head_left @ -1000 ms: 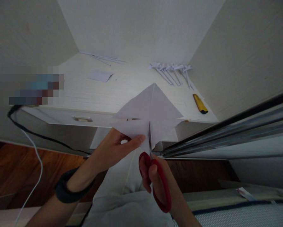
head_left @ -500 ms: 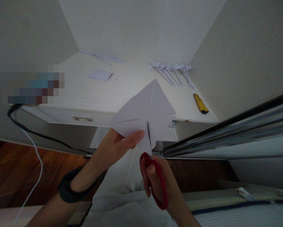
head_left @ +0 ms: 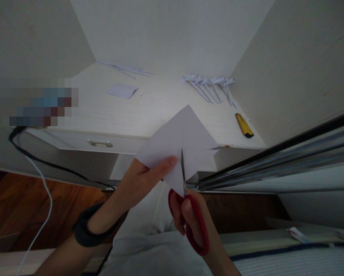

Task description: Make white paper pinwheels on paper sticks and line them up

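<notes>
My left hand [head_left: 149, 176] pinches a white sheet of paper [head_left: 172, 140] at its lower left, thumb on top and fingers hidden beneath. The sheet is roughly diamond-shaped, with a slit near its right corner. In my right hand [head_left: 199, 214] is a pair of red-handled scissors [head_left: 202, 234], with thumb and fingers through the loops. Their blades lie along the paper's lower part, pointing away from me, with the paper between them. A black wristband [head_left: 87, 230] is on my left wrist.
On the white desk [head_left: 103, 119] lie thin paper sticks [head_left: 128, 69], a small paper piece [head_left: 122, 91], several folded paper shapes [head_left: 209, 86] and a yellow-black utility knife [head_left: 243, 125]. A black cable [head_left: 54, 165] hangs at left. Metal rails [head_left: 275, 153] run along the right.
The paper has turned in my left hand: the slit at its left is gone from there, and one shows at the right corner. The scissors have shifted slightly, their handles spread wider.
</notes>
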Available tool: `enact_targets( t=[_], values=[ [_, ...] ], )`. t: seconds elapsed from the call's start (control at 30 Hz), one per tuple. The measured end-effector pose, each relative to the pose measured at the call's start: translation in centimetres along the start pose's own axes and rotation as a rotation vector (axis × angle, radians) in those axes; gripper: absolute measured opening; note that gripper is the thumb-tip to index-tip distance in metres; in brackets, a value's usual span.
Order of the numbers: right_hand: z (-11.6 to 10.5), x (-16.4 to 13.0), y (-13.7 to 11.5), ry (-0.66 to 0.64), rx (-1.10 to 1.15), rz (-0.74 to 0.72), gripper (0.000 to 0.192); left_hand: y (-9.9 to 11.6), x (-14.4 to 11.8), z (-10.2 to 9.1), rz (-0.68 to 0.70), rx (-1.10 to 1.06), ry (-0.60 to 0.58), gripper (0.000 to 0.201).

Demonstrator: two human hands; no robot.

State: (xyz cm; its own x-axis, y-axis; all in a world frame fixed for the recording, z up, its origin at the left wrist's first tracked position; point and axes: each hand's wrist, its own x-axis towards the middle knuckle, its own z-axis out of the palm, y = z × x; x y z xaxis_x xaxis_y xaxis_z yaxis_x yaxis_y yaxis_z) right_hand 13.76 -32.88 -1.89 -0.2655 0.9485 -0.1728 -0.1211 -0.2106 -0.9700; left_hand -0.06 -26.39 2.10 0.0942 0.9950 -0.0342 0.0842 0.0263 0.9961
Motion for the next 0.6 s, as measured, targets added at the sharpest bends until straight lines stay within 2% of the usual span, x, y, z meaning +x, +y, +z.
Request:
enact_targets(
  t=[0.27,0.6],
  values=[
    [0.68,0.25,-0.38,0.04,-0.01,0.047,0.064,0.17,0.11,0.2,-0.007,0.015,-0.013,0.015],
    [0.35,-0.06,-0.07,0.076,-0.098,0.048,0.054,0.16,-0.17,0.33,-0.062,-0.013,0.027,0.016]
  ],
)
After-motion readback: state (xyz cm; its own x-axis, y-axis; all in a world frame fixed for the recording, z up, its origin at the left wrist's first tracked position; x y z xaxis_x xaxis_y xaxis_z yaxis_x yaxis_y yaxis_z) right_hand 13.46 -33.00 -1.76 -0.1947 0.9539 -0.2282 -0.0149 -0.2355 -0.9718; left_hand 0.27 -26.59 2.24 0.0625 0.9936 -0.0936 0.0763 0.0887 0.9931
